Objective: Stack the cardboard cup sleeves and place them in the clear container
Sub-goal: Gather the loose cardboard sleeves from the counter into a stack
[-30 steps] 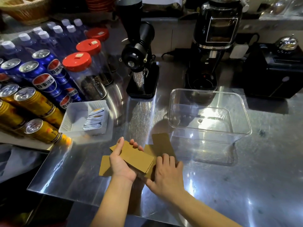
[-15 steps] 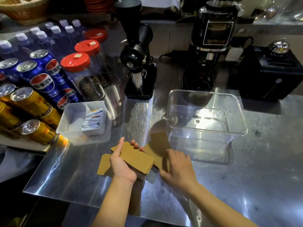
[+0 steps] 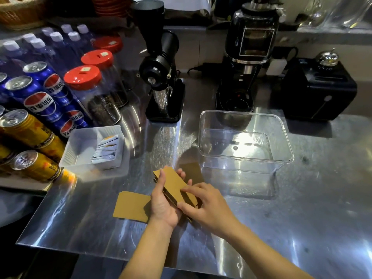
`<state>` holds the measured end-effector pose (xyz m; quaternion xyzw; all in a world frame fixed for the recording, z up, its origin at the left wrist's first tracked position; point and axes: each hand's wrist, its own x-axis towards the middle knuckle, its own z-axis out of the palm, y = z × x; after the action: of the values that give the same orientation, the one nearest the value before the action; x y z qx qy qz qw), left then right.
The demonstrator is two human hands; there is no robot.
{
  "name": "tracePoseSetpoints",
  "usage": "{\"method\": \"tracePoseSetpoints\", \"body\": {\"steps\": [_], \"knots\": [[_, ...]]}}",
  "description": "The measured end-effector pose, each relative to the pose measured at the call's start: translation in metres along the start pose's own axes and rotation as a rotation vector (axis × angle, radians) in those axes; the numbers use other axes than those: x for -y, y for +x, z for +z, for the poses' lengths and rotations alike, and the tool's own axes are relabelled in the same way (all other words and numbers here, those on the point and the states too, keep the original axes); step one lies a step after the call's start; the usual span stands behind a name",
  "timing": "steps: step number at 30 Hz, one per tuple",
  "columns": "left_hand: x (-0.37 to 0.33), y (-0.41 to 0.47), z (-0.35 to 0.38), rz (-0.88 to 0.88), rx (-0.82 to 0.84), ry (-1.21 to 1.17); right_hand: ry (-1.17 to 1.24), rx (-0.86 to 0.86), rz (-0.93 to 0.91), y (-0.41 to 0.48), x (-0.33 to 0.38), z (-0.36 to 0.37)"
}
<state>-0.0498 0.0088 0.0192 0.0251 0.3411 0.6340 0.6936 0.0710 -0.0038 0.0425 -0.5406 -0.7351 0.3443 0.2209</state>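
My left hand [image 3: 163,206] grips the stack of sleeves [image 3: 175,186], thumb along its left edge and fingers curled round its far side. My right hand [image 3: 207,206] pinches the stack's near end. A loose sleeve [image 3: 130,206] lies on the counter [image 3: 302,218] just left of my left hand, and the clear container [image 3: 285,141] stands beyond my right hand.

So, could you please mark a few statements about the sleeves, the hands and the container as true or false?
1. The clear container holds no sleeves. True.
2. The left hand holds a stack of sleeves. True.
3. The right hand lies flat on the counter. False: it pinches the stack of sleeves.
4. Every sleeve is in the stack. False: a loose sleeve lies flat on the counter, left of the left hand.
5. The white tray is empty. False: it holds sachets.
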Motion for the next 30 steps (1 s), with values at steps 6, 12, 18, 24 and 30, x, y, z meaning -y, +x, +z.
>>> {"method": "tracePoseSetpoints", "body": {"steps": [6, 12, 18, 24, 30], "knots": [[-0.001, 0.004, -0.014, 0.017, -0.034, -0.046, -0.02, 0.136, -0.029, -0.003, -0.012, 0.003], [-0.015, 0.005, -0.023, 0.104, -0.097, -0.043, 0.064, -0.065, 0.087, 0.009, -0.019, 0.005], [-0.027, 0.001, -0.035, 0.148, -0.166, -0.1, -0.49, -0.06, 0.169, 0.012, -0.037, 0.02], [-0.031, -0.004, -0.039, 0.15, -0.168, -0.149, -0.544, -0.065, 0.118, 0.011, -0.045, 0.029], [-0.03, -0.002, -0.03, 0.139, -0.137, -0.11, -0.443, -0.049, 0.279, 0.021, -0.038, 0.018]]}}
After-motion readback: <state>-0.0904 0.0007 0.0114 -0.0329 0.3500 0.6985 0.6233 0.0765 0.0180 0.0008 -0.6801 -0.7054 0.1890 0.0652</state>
